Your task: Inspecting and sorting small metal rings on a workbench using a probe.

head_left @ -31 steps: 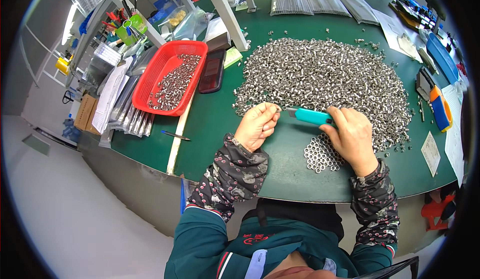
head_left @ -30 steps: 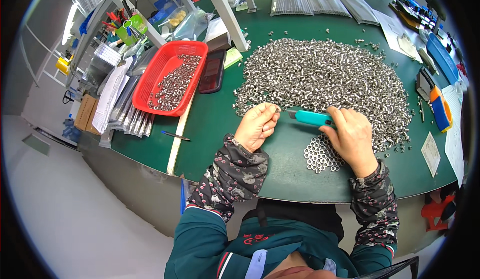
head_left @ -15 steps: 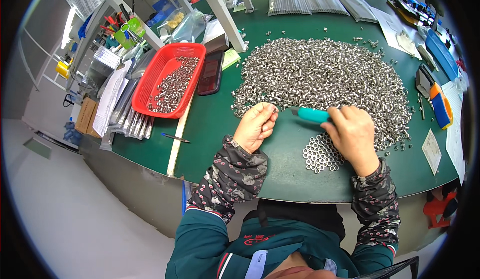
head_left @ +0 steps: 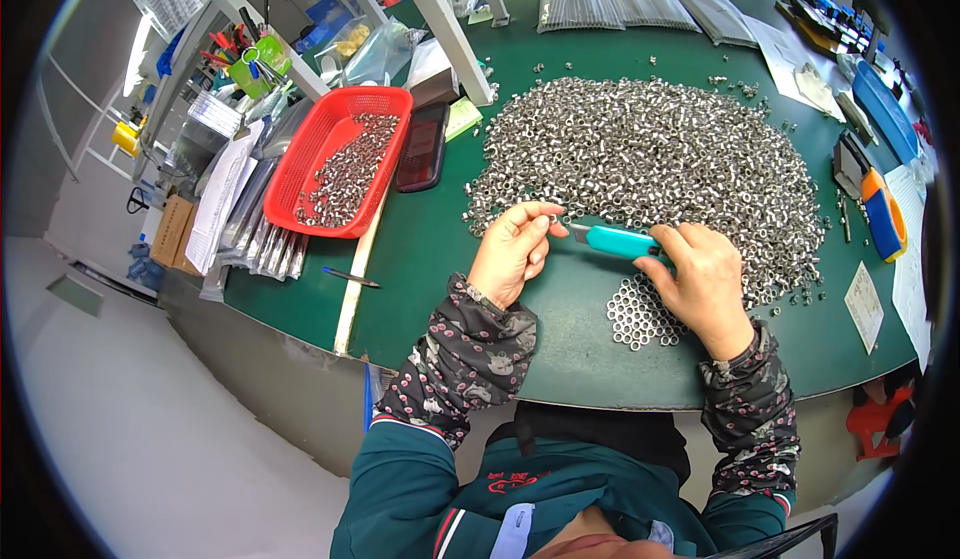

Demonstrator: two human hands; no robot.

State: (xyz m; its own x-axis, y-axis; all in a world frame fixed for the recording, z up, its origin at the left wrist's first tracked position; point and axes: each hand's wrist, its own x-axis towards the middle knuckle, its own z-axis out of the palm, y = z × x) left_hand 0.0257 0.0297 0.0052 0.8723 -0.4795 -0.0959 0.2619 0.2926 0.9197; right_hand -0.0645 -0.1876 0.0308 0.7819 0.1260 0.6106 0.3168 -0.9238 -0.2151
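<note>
At frame centre, left hand (head_left: 510, 254) pinches a metal ring (head_left: 554, 220); right hand (head_left: 706, 287) grips a teal knife (head_left: 620, 242), blade (head_left: 579, 232) beside the ring; apparently trimming; the next move calls for steadiness.

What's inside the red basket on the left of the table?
Small metal pieces lie loosely inside the red basket, mostly toward its right side and near end. Whatever lies beneath them is covered and cannot be seen.
</note>
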